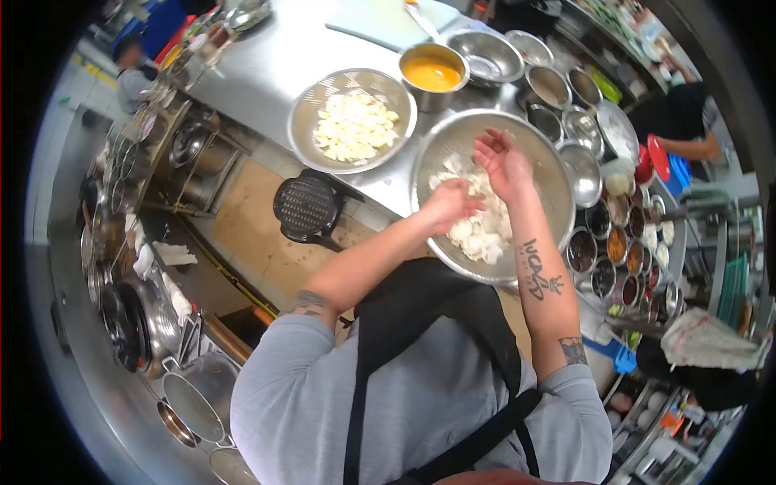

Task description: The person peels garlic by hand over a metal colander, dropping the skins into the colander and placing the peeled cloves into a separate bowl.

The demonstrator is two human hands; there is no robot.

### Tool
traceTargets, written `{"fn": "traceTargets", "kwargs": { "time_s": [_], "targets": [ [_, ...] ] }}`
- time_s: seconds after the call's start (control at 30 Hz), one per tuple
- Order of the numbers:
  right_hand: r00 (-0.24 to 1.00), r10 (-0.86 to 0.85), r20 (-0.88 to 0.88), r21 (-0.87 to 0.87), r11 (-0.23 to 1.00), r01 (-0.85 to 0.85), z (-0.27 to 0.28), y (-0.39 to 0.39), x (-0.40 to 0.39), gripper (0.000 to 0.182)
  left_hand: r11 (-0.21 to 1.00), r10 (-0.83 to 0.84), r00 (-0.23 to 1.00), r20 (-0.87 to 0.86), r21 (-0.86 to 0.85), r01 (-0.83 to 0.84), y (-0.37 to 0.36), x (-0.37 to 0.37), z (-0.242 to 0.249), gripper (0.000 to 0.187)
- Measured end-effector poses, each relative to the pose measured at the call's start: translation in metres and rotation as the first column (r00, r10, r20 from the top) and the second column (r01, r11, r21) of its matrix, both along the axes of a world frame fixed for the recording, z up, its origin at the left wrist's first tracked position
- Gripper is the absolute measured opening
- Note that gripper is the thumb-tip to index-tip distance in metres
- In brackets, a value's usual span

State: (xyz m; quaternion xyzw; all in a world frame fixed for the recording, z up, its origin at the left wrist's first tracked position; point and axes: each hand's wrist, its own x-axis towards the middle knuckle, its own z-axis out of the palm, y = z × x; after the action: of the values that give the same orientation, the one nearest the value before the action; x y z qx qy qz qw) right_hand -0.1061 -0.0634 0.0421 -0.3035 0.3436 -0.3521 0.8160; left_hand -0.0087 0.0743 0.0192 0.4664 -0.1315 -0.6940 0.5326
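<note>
A wide metal bowl [558, 212] stands at the table edge in front of me, with white, floury-looking pieces [478, 238] in it. Over the bowl's left half is my left hand [453, 207], its fingers apart and pointing right, nothing held in them. My right hand [504, 165] is above the far side of the bowl, palm turned up, fingers loosely bent and empty. To the left, a perforated metal colander [301, 133] holds pale yellow chopped pieces [356, 127]. Behind the two vessels is a metal pot [434, 99] of orange liquid [432, 74].
Several metal bowls [485, 56] crowd the right of the table, beside small containers of sauces and seasonings [616, 246]. A pale cutting board [380, 24] with a knife [422, 20] lies at the back. A black stool [309, 206] stands below. Two other people [133, 85] are farther off.
</note>
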Motion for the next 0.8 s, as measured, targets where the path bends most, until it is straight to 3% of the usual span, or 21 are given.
{"fn": "traceTargets", "kwargs": {
  "time_s": [0.07, 0.1, 0.17, 0.2, 0.3, 0.4, 0.5, 0.53, 0.63, 0.73, 0.8],
  "targets": [
    [0.976, -0.127, -0.18, -0.064, 0.991, 0.117, -0.003, 0.009, -0.04, 0.035, 0.995, -0.066, 0.988, 0.14, -0.065, 0.075, -0.001, -0.006, -0.002, 0.022],
    [0.905, -0.108, -0.412, -0.218, 0.976, 0.017, 0.001, 0.022, -0.052, 0.035, 0.981, -0.096, 0.965, 0.245, -0.139, 0.133, -0.001, -0.008, -0.007, 0.022],
    [0.598, -0.153, -0.787, -0.385, 0.878, -0.283, 0.004, 0.042, -0.073, 0.035, 0.962, -0.074, 0.942, 0.328, -0.224, 0.154, -0.004, -0.017, -0.013, 0.021],
    [0.51, -0.603, -0.614, -0.787, 0.416, -0.456, -0.035, 0.041, -0.088, 0.034, 0.954, -0.07, 0.917, 0.393, -0.241, 0.177, -0.006, -0.019, -0.011, 0.021],
    [0.555, -0.479, -0.68, -0.689, 0.677, -0.259, -0.014, 0.072, -0.079, 0.036, 0.934, -0.05, 0.839, 0.541, -0.271, 0.231, -0.014, -0.028, -0.012, 0.02],
    [0.605, -0.325, -0.727, -0.538, 0.817, -0.207, 0.0, 0.096, -0.065, 0.033, 0.907, 0.03, 0.805, 0.592, -0.355, 0.227, -0.023, -0.04, -0.028, 0.022],
    [0.741, -0.429, -0.516, -0.621, 0.783, 0.022, -0.021, 0.096, -0.064, 0.032, 0.924, 0.048, 0.846, 0.531, -0.345, 0.164, -0.023, -0.051, -0.024, 0.02],
    [0.678, -0.417, -0.605, -0.62, 0.782, -0.073, -0.022, 0.094, -0.069, 0.027, 0.925, 0.086, 0.837, 0.541, -0.356, 0.134, -0.021, -0.055, -0.019, 0.016],
    [0.677, -0.433, -0.594, -0.643, 0.762, -0.077, -0.03, 0.087, -0.067, 0.024, 0.905, 0.146, 0.796, 0.587, -0.404, 0.131, -0.024, -0.055, -0.029, 0.013],
    [0.67, -0.504, -0.545, -0.751, 0.649, -0.124, -0.008, 0.096, -0.064, 0.019, 0.906, 0.17, 0.728, 0.664, -0.396, 0.15, -0.021, -0.053, -0.022, 0.014],
    [0.658, -0.553, -0.511, -0.834, 0.503, -0.224, -0.013, 0.094, -0.064, 0.015, 0.895, 0.166, 0.773, 0.613, -0.423, 0.143, -0.024, -0.051, -0.03, 0.016]
  ]
}}
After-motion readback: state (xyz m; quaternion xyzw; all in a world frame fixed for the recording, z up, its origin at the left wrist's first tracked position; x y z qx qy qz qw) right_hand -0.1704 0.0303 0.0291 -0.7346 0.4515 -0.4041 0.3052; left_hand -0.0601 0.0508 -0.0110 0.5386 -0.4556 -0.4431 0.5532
